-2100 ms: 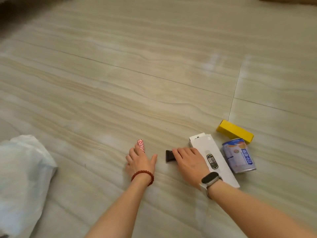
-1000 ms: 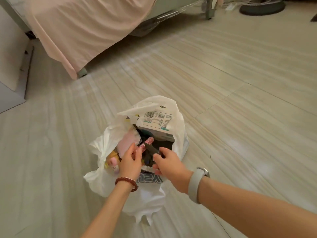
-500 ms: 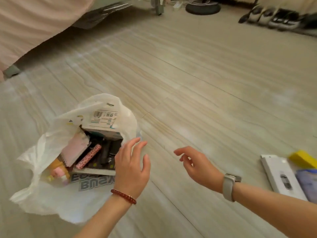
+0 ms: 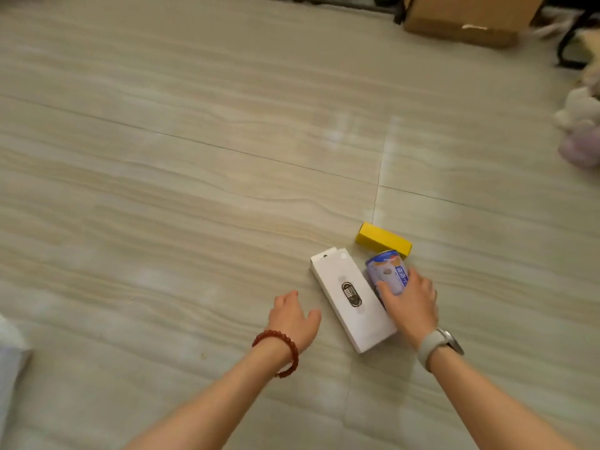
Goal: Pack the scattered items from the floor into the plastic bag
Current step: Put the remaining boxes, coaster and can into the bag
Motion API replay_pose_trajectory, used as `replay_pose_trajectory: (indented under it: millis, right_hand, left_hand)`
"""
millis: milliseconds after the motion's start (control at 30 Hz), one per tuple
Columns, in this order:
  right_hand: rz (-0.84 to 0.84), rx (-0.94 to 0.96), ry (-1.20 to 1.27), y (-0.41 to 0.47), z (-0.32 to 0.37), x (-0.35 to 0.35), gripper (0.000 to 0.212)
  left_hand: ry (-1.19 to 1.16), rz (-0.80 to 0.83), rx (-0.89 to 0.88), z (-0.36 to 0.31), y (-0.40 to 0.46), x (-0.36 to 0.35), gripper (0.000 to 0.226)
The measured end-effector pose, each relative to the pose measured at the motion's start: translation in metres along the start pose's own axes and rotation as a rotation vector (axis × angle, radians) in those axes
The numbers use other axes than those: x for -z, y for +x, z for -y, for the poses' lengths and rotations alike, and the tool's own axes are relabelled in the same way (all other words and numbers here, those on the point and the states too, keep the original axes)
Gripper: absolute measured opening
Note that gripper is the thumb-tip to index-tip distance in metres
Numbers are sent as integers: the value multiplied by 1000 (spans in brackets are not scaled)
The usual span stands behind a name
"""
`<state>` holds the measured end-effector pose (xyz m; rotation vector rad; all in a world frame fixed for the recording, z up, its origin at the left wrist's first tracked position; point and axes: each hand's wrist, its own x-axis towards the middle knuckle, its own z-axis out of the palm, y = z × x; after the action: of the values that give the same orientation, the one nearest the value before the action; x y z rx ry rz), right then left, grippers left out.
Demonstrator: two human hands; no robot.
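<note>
A blue can [image 4: 386, 274] lies on its side on the floor, and my right hand [image 4: 410, 308] grips its near end with fingers curled round it. Left of the can lies a long white box [image 4: 352, 302] with a dark oval picture. Behind the can sits a small yellow box [image 4: 383, 238]. My left hand [image 4: 293, 318] hovers just left of the white box, fingers loosely bent and holding nothing. A sliver of the white plastic bag [image 4: 9, 368] shows at the far left edge.
A cardboard box [image 4: 461, 17] stands at the back right. A pale plush toy [image 4: 581, 128] lies at the right edge, with dark chair legs [image 4: 565, 43] behind it. Tiled floor stretches to the left and back.
The view swung right from the bag to the items on the floor. Both hands left the bag; my right hand took hold of the blue can, my left hand came beside the white box.
</note>
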<state>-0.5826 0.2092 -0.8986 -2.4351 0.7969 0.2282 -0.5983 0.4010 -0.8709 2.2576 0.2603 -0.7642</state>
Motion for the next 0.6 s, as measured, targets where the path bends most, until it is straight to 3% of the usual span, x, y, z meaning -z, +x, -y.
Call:
replay_pose_trajectory:
  millis: [67, 200, 333, 400, 600]
  right_hand:
    - [50, -36, 81, 9, -4, -5, 61]
    - [51, -24, 176, 11, -10, -16, 64]
    - [57, -39, 284, 5, -15, -19, 63]
    - [85, -62, 361, 2, -17, -17, 54]
    - [193, -4, 533, -33, -3, -18, 37]
  left_hand:
    - [-50, 28, 85, -22, 22, -31, 56]
    - [-83, -68, 153, -44, 47, -72, 69]
    - [-427, -218, 89, -43, 55, -77, 54]
    - [-615, -160, 2, -35, 48, -70, 51]
    - [-329, -206, -187, 10, 21, -11, 38]
